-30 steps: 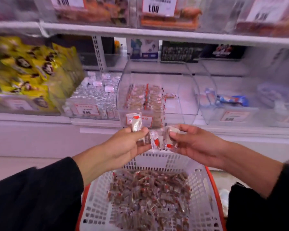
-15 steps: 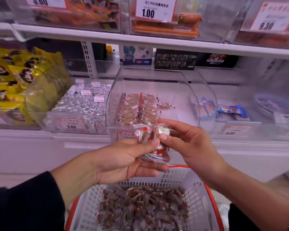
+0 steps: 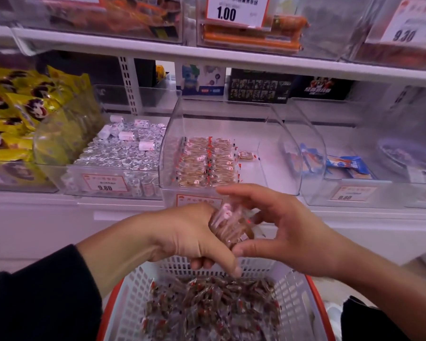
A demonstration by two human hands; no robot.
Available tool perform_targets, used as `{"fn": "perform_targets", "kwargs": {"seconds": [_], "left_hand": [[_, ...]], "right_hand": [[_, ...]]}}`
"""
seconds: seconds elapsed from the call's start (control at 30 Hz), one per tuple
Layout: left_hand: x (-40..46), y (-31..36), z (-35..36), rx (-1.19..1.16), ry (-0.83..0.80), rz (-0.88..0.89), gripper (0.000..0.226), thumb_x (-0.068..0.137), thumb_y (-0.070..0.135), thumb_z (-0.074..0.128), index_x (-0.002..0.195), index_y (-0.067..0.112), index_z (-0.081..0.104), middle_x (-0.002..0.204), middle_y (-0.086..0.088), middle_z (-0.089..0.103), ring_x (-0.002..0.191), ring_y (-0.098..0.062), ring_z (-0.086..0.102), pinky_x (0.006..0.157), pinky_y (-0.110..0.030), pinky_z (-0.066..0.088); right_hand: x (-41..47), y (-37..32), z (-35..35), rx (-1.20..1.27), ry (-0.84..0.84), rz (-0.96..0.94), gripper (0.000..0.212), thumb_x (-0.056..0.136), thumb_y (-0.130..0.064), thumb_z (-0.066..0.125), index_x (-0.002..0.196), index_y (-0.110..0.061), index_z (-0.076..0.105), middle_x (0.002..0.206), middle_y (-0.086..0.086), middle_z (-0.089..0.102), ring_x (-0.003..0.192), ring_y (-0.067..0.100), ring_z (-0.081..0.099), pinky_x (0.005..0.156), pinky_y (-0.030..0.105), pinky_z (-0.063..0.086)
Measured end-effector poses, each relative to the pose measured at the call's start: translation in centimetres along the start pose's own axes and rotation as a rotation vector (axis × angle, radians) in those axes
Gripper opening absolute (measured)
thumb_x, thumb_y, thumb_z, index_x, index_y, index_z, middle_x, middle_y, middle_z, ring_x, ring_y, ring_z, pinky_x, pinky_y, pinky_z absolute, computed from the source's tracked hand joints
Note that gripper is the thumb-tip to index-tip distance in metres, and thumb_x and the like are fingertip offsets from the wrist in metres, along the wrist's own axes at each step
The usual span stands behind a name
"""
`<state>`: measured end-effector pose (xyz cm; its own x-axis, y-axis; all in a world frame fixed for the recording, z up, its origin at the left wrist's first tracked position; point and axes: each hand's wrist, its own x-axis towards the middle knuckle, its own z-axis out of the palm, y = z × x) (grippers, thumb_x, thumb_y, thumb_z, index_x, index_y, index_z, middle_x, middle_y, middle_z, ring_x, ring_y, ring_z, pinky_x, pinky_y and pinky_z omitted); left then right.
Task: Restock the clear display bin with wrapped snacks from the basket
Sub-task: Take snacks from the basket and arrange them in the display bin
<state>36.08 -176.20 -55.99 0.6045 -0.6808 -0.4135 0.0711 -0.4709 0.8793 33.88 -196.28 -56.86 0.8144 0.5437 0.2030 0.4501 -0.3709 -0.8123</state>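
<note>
Above the basket (image 3: 293,291), the left hand (image 3: 182,235) has its grip clamped on a stack of wrapped snacks (image 3: 228,225), right hand (image 3: 280,232) loose-fingered beside it, clear display bin (image 3: 276,143) just beyond; slick wrappers might slip and scatter.

The clear display bin (image 3: 231,114) is standing open at its top, with bare floor being left right of the stacked snack rows (image 3: 207,163). Access from above is being limited by the upper shelf (image 3: 158,51), and sideways passage is being blocked by neighbouring bins (image 3: 113,168).
</note>
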Motion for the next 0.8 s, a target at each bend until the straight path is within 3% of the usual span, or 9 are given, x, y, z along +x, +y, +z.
{"fn": "perform_targets", "kwargs": {"seconds": [0.13,0.23,0.3,0.4,0.5,0.57,0.63,0.7,0.8], "left_hand": [[0.2,0.6,0.1,-0.011,0.159,0.055,0.028,0.075,-0.011,0.073,0.096,0.007,0.068,0.068,-0.001,0.059,0.054,-0.012,0.047,0.044,-0.019,0.034],[0.1,1.6,-0.7,-0.135,0.246,0.181,0.039,0.077,-0.018,0.069,0.102,0.011,0.067,0.084,-0.006,0.068,0.065,-0.016,0.057,0.048,-0.018,0.044],[0.4,1.7,-2.3,-0.057,0.479,0.310,0.040,0.082,-0.008,0.071,0.112,0.017,0.064,0.099,-0.002,0.070,0.079,-0.011,0.064,0.064,-0.018,0.054],[1.3,0.9,-4.7,0.375,0.902,0.448,0.032,0.092,0.012,0.064,0.122,0.023,0.060,0.106,0.009,0.064,0.095,-0.001,0.060,0.084,-0.018,0.052],[2.8,-0.4,-5.2,0.745,0.879,0.315,0.026,0.099,0.025,0.053,0.124,0.020,0.057,0.118,0.003,0.062,0.106,-0.013,0.056,0.095,-0.032,0.048],[3.8,-1.0,-4.9,0.904,0.826,0.184,0.025,0.101,0.034,0.043,0.117,0.019,0.054,0.117,-0.003,0.061,0.105,-0.021,0.056,0.090,-0.039,0.049],[4.3,-1.3,-4.8,0.924,0.785,0.126,0.028,0.102,0.038,0.035,0.115,0.020,0.052,0.114,-0.006,0.061,0.102,-0.025,0.057,0.086,-0.041,0.049],[4.5,-1.5,-4.9,0.893,0.781,0.122,0.028,0.102,0.037,0.034,0.112,0.019,0.052,0.110,-0.006,0.061,0.097,-0.026,0.058,0.080,-0.039,0.048],[4.3,-1.6,-4.9,0.881,0.817,0.181,0.021,0.100,0.034,0.037,0.098,0.019,0.051,0.102,-0.004,0.060,0.091,-0.025,0.056,0.078,-0.039,0.048]], "right_hand": [[0.8,-1.9,-1.9,-0.383,-0.035,-0.053,0.047,0.065,-0.020,0.088,0.109,-0.022,0.071,0.093,-0.011,0.067,0.086,0.009,0.065,0.077,0.027,0.052],[2.3,-3.7,-3.9,-0.587,-0.074,-0.061,0.030,0.068,-0.035,0.077,0.090,-0.017,0.070,0.078,-0.004,0.064,0.070,0.013,0.059,0.066,0.031,0.049],[4.8,-4.2,-6.6,-0.708,-0.025,-0.041,0.031,0.068,-0.046,0.069,0.082,-0.018,0.068,0.069,-0.003,0.062,0.062,0.014,0.056,0.058,0.027,0.045],[11.0,-2.7,-10.7,-1.018,-0.106,0.128,0.022,0.070,-0.034,0.075,0.069,-0.017,0.060,0.062,-0.003,0.059,0.055,0.010,0.053,0.050,0.027,0.038],[16.6,2.0,-11.5,-1.104,-0.395,0.474,0.017,0.081,-0.025,0.076,0.078,-0.018,0.060,0.076,-0.004,0.066,0.071,0.012,0.065,0.060,0.024,0.046],[18.9,5.8,-10.6,-1.116,-0.561,0.634,0.015,0.087,-0.027,0.072,0.093,-0.016,0.064,0.090,0.000,0.072,0.083,0.016,0.070,0.079,0.033,0.055],[20.2,8.5,-9.6,-1.115,-0.705,0.723,0.019,0.089,-0.028,0.069,0.102,-0.015,0.064,0.098,0.001,0.074,0.091,0.018,0.070,0.089,0.038,0.053],[21.0,10.1,-9.1,-1.113,-0.775,0.744,0.021,0.089,-0.026,0.069,0.106,-0.014,0.062,0.100,0.002,0.072,0.089,0.020,0.068,0.084,0.036,0.052],[21.6,10.8,-9.3,-1.131,-0.752,0.720,0.026,0.089,-0.026,0.068,0.110,-0.015,0.060,0.106,0.005,0.069,0.090,0.021,0.065,0.076,0.033,0.049]]}}
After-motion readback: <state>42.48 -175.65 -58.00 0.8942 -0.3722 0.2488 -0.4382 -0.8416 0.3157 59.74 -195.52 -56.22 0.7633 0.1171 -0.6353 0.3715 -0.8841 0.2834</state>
